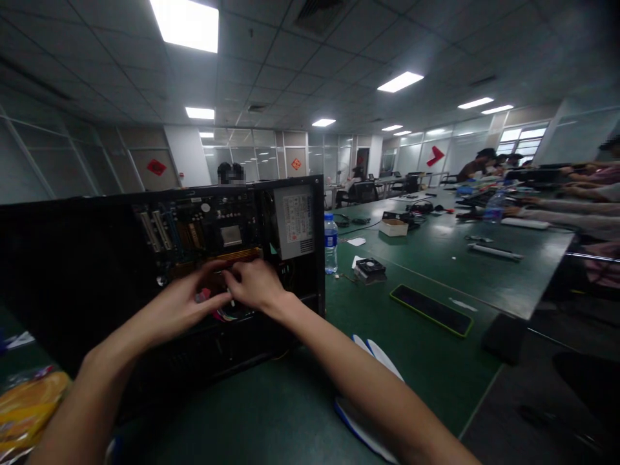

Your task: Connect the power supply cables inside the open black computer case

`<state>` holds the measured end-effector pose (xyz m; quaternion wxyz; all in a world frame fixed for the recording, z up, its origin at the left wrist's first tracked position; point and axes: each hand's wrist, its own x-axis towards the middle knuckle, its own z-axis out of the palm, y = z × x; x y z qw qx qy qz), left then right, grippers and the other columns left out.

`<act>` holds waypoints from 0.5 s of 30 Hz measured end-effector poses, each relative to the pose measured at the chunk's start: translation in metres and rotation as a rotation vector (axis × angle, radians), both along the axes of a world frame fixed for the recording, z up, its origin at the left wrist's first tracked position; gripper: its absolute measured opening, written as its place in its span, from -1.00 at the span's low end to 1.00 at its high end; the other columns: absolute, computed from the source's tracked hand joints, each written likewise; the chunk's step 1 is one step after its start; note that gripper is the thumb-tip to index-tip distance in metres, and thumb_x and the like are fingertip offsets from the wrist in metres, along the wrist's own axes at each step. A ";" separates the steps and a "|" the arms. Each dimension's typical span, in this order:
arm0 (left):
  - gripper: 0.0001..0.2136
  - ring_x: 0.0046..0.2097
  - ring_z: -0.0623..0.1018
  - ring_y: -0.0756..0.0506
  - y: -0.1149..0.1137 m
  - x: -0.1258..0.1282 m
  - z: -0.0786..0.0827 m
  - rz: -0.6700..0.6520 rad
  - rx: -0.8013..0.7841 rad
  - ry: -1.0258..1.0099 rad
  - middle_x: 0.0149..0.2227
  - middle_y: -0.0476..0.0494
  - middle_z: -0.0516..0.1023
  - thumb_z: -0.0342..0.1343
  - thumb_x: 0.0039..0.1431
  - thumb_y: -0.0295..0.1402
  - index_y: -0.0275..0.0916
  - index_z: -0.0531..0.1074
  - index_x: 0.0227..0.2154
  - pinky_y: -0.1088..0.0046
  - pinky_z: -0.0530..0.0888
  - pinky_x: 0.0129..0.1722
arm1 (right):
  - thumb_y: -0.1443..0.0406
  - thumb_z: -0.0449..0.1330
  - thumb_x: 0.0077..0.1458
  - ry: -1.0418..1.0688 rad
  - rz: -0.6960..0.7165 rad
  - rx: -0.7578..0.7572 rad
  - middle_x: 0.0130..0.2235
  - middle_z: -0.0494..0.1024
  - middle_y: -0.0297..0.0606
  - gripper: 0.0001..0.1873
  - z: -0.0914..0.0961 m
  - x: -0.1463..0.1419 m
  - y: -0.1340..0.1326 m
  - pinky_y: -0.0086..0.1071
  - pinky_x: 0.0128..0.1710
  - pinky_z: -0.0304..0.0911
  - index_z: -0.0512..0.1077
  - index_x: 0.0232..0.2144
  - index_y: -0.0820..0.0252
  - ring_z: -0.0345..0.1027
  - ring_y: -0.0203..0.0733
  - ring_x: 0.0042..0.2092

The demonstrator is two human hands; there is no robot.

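An open black computer case lies on its side on the green table, with the motherboard and the power supply showing. Both hands reach into it, low in the case. My left hand and my right hand meet over a bundle of coloured cables. The fingers of both are curled and pinched together on a small connector or wire there. What exactly they grip is too small to make out.
A water bottle stands right of the case, with a small fan and a flat black pad beyond. White-blue gloves lie under my right forearm. A yellow packet sits at the left. Other people work at the far right.
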<state>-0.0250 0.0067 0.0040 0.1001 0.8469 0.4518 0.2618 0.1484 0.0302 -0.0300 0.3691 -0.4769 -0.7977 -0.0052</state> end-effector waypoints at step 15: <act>-0.64 -0.15 0.53 -0.20 -0.041 -0.026 0.043 0.016 -0.039 0.165 -0.18 -0.14 0.57 0.14 0.04 0.01 -0.20 0.55 -0.35 0.35 0.46 -0.11 | -0.06 0.04 0.21 0.530 0.324 -0.035 -0.56 0.37 -0.39 -0.42 0.031 0.013 -0.023 -0.47 -0.47 -0.02 0.50 -0.51 0.31 0.20 -0.36 -0.46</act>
